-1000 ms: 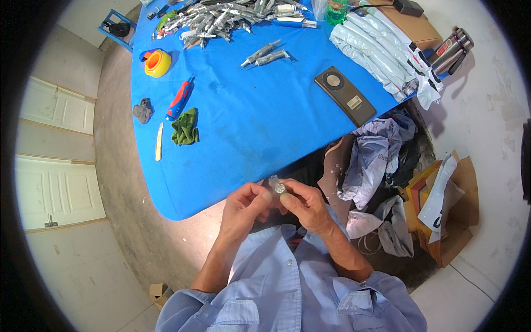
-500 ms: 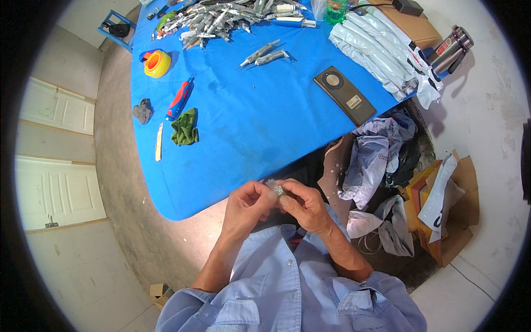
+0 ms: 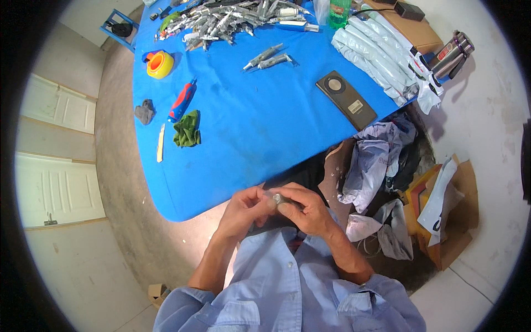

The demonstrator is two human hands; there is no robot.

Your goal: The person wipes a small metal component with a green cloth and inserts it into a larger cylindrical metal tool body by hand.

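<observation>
Two hands meeting just off the near edge of the blue-clothed desk (image 3: 249,138), above the lap. Left hand (image 3: 241,211) and right hand (image 3: 307,210) both closed, fingertips pinched from either side on one small silvery, roughly cylindrical piece (image 3: 275,198), held in the air and clear of the desk top.

Judged from the grip alone: a fine fingertip step in hand, likely twisting or fitting at one end of the piece. Any further handling calling for a steady pinch with one hand and small, controlled turns with the other, close to the body, since nothing lies beneath to catch a slip.

Much hard to make out. Most of the silvery piece covered by thumbs and fingers; exact shape, and whether one part or two, impossible to tell. Lap and desk edge partly hidden behind the forearms.

Well apart on the desk, untouched: a pair of grey squeezed tubes (image 3: 268,57), a red-and-blue-handled tool (image 3: 182,100), a crumpled green cloth (image 3: 187,129).
</observation>
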